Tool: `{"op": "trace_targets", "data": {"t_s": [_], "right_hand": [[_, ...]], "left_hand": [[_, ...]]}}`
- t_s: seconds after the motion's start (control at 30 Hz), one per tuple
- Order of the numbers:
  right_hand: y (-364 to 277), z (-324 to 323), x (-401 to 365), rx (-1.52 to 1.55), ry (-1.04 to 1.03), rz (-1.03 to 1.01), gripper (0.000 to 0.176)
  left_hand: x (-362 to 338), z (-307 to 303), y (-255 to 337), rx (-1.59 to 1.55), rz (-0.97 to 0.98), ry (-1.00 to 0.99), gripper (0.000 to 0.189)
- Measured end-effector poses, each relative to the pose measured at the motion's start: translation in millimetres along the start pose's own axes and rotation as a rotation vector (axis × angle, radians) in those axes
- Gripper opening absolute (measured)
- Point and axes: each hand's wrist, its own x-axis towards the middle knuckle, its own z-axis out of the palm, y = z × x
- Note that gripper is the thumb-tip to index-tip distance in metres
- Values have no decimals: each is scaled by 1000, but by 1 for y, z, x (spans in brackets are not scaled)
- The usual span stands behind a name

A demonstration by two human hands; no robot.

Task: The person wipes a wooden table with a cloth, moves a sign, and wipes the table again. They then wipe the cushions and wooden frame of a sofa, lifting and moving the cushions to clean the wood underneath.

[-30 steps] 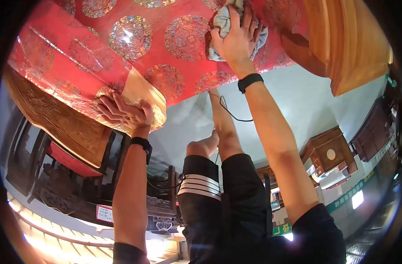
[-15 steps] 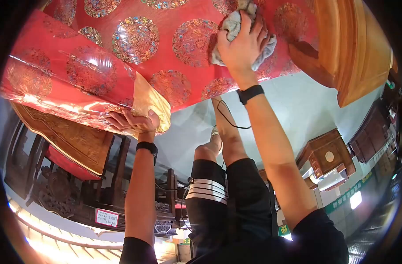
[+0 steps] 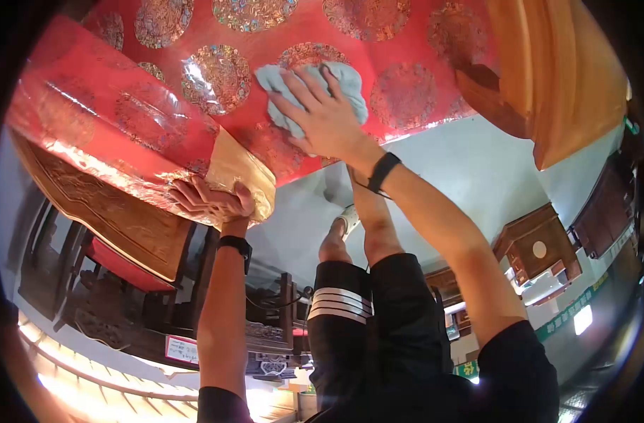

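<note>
A red covering (image 3: 294, 32) with round multicoloured patterns and a glossy, clear-looking surface stretches across the top of the view. My right hand (image 3: 329, 120) presses a pale grey-blue cleaning cloth (image 3: 347, 81) against it, fingers spread over the cloth. The cloth lies fairly flat under my palm and sticks out past my fingertips. At the covering's folded left part, my left hand (image 3: 213, 199) rests with its fingers stretched along the shiny edge. My left thumb touches the gold underside (image 3: 230, 158) of the folded corner.
Carved wooden furniture (image 3: 118, 204) stands at the left, below the covering's edge. A large pale-wood piece (image 3: 561, 77) adjoins the covering at the right. A brown wooden cabinet (image 3: 537, 243) stands farther off on the grey floor (image 3: 449, 169). A thin black cable (image 3: 273, 304) hangs near my legs.
My right hand has moved left across the covering with the cloth, which was bunched and now lies flatter. My left hand has stayed at the folded edge.
</note>
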Motion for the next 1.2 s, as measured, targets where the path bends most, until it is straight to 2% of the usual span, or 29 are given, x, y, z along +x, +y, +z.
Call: {"op": "trace_targets", "data": {"t_s": [0.13, 0.2, 0.23, 0.3, 0.33, 0.4, 0.43, 0.47, 0.53, 0.67, 0.7, 0.77, 0.8, 0.87, 0.93, 1.0, 1.03, 1.07, 1.1, 1.17, 1.2], "right_hand": [[39, -33, -44, -45, 0, 29, 80], [59, -48, -53, -21, 58, 253, 81], [68, -53, -54, -22, 57, 244, 81], [76, -64, -47, -258, 180, 405, 83], [76, -61, -44, -260, 173, 404, 83], [68, -47, -32, -282, 260, 533, 80], [64, -33, -25, -287, 357, 596, 80], [51, -20, -17, -292, 346, 602, 80], [23, 3, 10, -233, 597, 872, 85], [-42, 29, 41, -99, 330, 689, 83], [-41, 27, 36, -104, 338, 687, 83], [-35, 21, 18, 9, 141, 283, 84], [-20, 11, 6, 9, 143, 282, 84], [33, -15, -29, 35, -83, -171, 86], [75, -48, -59, 12, -13, -3, 88], [122, -66, -84, -103, 136, 252, 84], [131, -74, -87, -145, 221, 299, 81], [132, -77, -85, -184, 305, 350, 78], [125, -68, -79, -169, 299, 335, 78], [104, -46, -63, -502, 396, 584, 74], [98, -39, -59, -477, 397, 555, 74]], "left_hand": [[36, -22, 7, -21, 7, -93, 86], [41, -27, 8, -8, 6, -114, 85], [41, -27, 7, -5, -1, -109, 85], [35, -19, 5, -4, -12, -115, 83], [30, -13, 3, -7, -16, -120, 83], [17, 0, 2, 48, 7, -47, 84], [9, 2, 1, 43, 3, -60, 84], [1, 6, -3, 49, 5, -32, 84], [-5, 14, -8, 14, 22, 9, 86], [-8, 14, -10, 32, 8, 19, 89], [-4, 13, -8, 18, 0, 19, 90], [0, 7, -4, 14, -13, -5, 90], [2, 3, -3, 19, -29, -40, 89], [10, -5, -1, -2, -29, -45, 89], [12, -4, -2, -21, 5, -33, 88], [9, 1, -3, 9, 12, -21, 85], [5, 8, -5, 13, 5, -6, 86], [0, 12, -6, 17, 0, 7, 87], [-2, 8, -5, 8, -3, -29, 91], [-2, 7, -2, -63, -50, -36, 97], [-2, 8, 0, -89, -67, -15, 98]]}}
